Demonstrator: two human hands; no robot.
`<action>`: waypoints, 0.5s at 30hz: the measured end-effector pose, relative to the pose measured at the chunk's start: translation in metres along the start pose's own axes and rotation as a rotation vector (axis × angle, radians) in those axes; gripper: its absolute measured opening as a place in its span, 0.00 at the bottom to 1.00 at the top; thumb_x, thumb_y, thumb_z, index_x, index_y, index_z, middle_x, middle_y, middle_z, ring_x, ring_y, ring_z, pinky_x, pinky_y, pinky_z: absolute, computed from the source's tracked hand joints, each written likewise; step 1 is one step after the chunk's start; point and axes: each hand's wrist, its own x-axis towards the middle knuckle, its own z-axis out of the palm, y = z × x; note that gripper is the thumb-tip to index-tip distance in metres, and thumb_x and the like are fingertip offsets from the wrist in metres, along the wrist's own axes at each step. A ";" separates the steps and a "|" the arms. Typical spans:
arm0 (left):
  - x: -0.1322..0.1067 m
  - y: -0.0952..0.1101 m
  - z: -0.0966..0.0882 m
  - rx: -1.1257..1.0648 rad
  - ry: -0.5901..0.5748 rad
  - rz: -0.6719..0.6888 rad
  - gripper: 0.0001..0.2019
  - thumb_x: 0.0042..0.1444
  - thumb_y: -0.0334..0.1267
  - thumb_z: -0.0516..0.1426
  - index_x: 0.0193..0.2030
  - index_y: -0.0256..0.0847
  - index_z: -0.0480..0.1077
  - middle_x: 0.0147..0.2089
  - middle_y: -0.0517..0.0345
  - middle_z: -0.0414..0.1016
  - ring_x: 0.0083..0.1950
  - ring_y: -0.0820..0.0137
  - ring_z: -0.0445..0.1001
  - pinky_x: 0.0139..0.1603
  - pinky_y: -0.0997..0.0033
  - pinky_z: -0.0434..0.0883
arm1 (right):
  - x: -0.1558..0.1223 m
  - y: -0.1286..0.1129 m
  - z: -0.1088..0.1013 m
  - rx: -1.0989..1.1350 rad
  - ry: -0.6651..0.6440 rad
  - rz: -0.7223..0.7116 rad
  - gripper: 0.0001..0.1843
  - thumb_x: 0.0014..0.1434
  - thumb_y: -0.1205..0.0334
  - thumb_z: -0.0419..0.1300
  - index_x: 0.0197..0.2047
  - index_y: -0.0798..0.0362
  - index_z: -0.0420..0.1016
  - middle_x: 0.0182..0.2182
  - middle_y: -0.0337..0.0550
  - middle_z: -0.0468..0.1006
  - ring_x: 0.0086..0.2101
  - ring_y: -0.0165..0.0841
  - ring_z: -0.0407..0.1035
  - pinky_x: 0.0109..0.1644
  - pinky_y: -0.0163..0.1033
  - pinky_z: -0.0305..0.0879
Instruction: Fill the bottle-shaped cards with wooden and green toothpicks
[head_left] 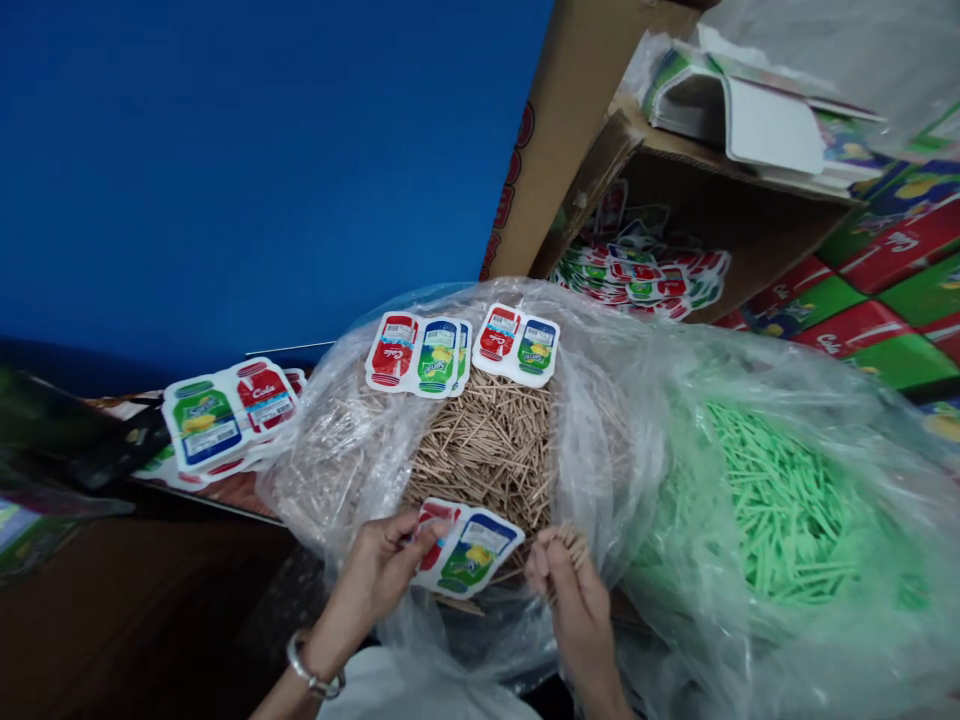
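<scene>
My left hand pinches the left end of a jar-shaped twin packet printed red on one half and green and blue on the other. My right hand, just right of the packet, has its fingers closed around a small bunch of thin brown sticks. Below and beyond both hands lies a heap of brown sticks in a clear plastic bag. Similar Cola and Sprite packets rest on the far side of the heap, with a separate packet to their right.
Green sticks fill another clear bag at the right. More packets are stacked at the left. An open cardboard box holds many packets. Printed cartons stand behind it, and a blue surface spans the upper left.
</scene>
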 end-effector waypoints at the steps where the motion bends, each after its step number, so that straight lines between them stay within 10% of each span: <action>1: 0.000 -0.001 0.003 0.029 -0.012 0.023 0.17 0.45 0.50 0.62 0.21 0.36 0.72 0.18 0.62 0.70 0.22 0.72 0.67 0.23 0.77 0.64 | 0.004 -0.010 0.002 0.088 0.017 0.025 0.15 0.54 0.47 0.60 0.34 0.50 0.70 0.20 0.31 0.63 0.20 0.25 0.58 0.24 0.31 0.58; 7: 0.001 -0.005 0.016 0.270 -0.168 0.206 0.14 0.49 0.45 0.61 0.21 0.36 0.71 0.20 0.63 0.67 0.24 0.74 0.63 0.25 0.78 0.60 | 0.014 -0.059 0.024 0.307 0.085 0.102 0.16 0.47 0.50 0.67 0.31 0.50 0.69 0.22 0.32 0.72 0.23 0.27 0.69 0.28 0.32 0.67; 15: -0.001 -0.005 0.022 0.549 -0.244 0.372 0.14 0.53 0.43 0.59 0.22 0.36 0.72 0.24 0.59 0.71 0.27 0.71 0.68 0.29 0.78 0.62 | 0.019 -0.038 0.043 0.030 -0.100 0.114 0.16 0.58 0.46 0.55 0.32 0.50 0.66 0.24 0.34 0.74 0.30 0.34 0.75 0.38 0.39 0.71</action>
